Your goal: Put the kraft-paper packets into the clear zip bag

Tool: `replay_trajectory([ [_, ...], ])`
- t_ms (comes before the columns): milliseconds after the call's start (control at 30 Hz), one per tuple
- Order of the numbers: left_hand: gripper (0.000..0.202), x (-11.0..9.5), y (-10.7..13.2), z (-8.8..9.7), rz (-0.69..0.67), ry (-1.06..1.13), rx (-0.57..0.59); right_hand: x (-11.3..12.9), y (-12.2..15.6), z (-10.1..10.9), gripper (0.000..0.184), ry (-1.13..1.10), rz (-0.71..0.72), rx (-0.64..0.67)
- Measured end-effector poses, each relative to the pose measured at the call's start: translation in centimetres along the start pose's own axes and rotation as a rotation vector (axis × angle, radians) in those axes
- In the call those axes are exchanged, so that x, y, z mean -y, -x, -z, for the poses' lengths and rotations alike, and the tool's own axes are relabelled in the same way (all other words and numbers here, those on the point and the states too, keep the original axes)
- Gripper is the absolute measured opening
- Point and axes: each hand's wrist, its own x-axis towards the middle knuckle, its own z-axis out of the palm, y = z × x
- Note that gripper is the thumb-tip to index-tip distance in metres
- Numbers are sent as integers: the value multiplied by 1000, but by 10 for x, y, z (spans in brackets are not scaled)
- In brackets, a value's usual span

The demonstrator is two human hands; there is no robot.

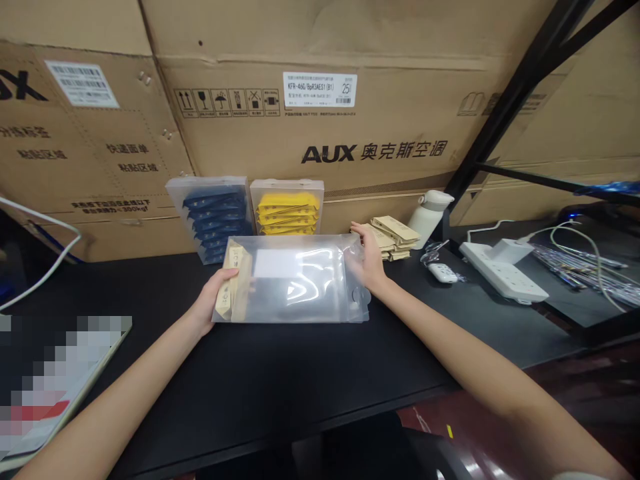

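A clear plastic box (295, 283) lies on the black table (280, 373) in front of me, with a tan packet (231, 280) inside its left end. My left hand (213, 300) grips the box's left end, thumb on top. My right hand (367, 257) holds the right end, fingers partly spread over the flap. Just behind the right hand lies a loose pile of tan packets (393, 237).
Behind stand a clear box of blue packets (213, 217) and one of yellow packets (287, 210), against large cardboard cartons (320, 133). A white bottle (430, 213), a small remote (443, 272), a power strip (503, 270) and cables lie to the right. Papers lie at the left edge.
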Motion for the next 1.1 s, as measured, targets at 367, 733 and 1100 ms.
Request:
replay_trajectory([
  [367,25,1,1,-2,-54,-75,26,-2,0,-2,46,-20,17,-28],
  [733,34,3,-1,0,-76,-139,45,0,2,-2,47,-30,-35,-8],
  [1100,54,8,-7,7,-108,-221,83,-4,3,-4,40,-10,45,-7],
])
